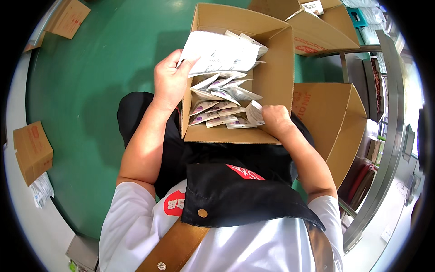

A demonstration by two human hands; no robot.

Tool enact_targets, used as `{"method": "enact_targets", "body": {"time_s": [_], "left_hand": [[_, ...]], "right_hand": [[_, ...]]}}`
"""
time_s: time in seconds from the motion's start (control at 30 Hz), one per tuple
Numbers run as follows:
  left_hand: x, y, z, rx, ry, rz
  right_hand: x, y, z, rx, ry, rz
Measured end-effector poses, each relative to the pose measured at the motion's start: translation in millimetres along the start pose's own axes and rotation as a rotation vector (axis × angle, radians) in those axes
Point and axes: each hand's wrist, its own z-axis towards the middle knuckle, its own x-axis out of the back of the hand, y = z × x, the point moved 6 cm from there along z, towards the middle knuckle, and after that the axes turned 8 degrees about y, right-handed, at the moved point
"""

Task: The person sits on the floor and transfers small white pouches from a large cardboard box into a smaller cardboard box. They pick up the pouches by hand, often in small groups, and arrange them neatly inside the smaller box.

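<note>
An open cardboard box (275, 73) stands in front of me, close to my knees. Small printed pouches (221, 114) lie in it in rows, several of them tilted against one another. My left hand (171, 76) pinches the left edge of a flat white packet (224, 54) with printed text and a barcode, held over the far left part of the box. Inside the near right part of the box, my right hand (277, 119) grips one small pouch (255, 113) by its right edge; its fingers are curled and partly hidden.
Another open box (323, 34) holding a printed packet stands at the far right. A further carton (323, 112) is right of my box, beside a metal rack (390, 136). Cartons (34, 149) lie along the left wall on the green floor (74, 136).
</note>
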Motion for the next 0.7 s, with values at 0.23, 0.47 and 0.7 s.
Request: {"method": "enact_targets", "body": {"time_s": [0.23, 0.47, 0.7], "left_hand": [[4.0, 0.2, 1.7, 0.01, -0.043, 0.044], [-0.1, -0.1, 3.6, -0.002, -0.092, 0.108], [-1.9, -4.9, 4.1, 0.005, -0.085, 0.063]], "right_hand": [[14.4, 3.3, 20.5, -0.011, 0.073, -0.095], [-0.9, -0.2, 27.6, 0.14, -0.007, -0.119], [-65.6, -19.0, 42.2, 0.15, -0.005, -0.113]]}}
